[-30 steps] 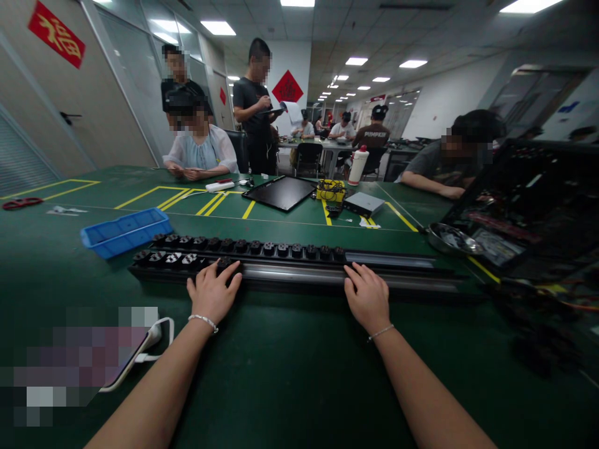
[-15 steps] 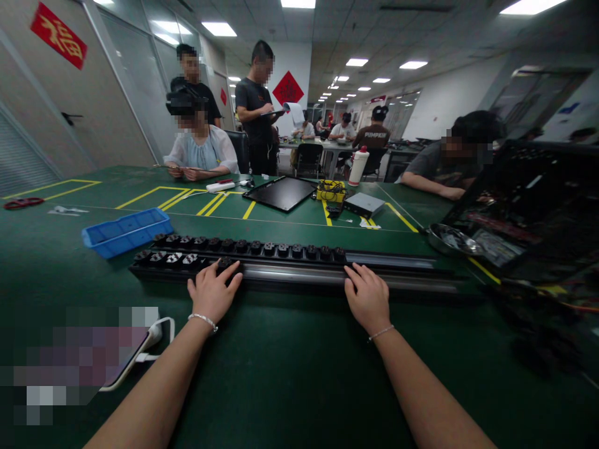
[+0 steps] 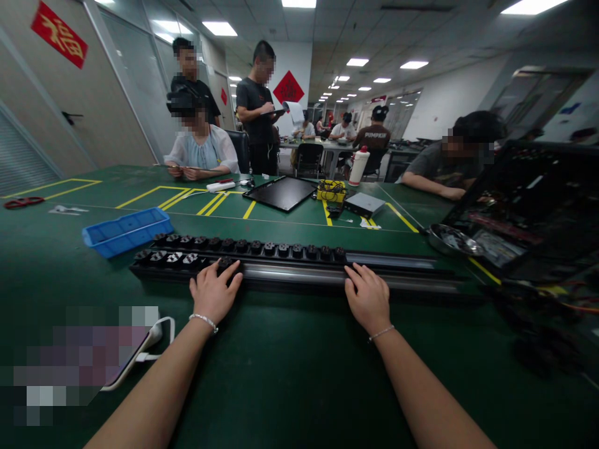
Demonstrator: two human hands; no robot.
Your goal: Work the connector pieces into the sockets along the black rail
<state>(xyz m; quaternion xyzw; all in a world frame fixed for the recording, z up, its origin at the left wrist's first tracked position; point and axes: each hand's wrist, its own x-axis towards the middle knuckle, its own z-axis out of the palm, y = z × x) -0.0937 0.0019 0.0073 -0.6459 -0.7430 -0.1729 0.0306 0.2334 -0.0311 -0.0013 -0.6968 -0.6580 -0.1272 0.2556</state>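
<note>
Two long black rails lie side by side across the green table. Small round black parts [image 3: 255, 247] line the left and middle of the far rail [image 3: 393, 259]. On the near rail [image 3: 294, 275], several such parts [image 3: 174, 257] sit at the left end, some with lighter tops. My left hand [image 3: 214, 288] rests on the near rail with fingers spread, its fingertips beside the last part in that row. Over the bare stretch to the right, my right hand [image 3: 369, 298] lies on the same rail, fingers stretched out. Neither hand grips anything I can see.
A blue tray [image 3: 128, 232] sits behind the rails' left end, and a phone with a white cable [image 3: 161, 340] lies front left. At right are a metal bowl [image 3: 453, 240] and a dark open case [image 3: 528, 212]. A black panel [image 3: 283, 193] lies farther back. People sit across the table.
</note>
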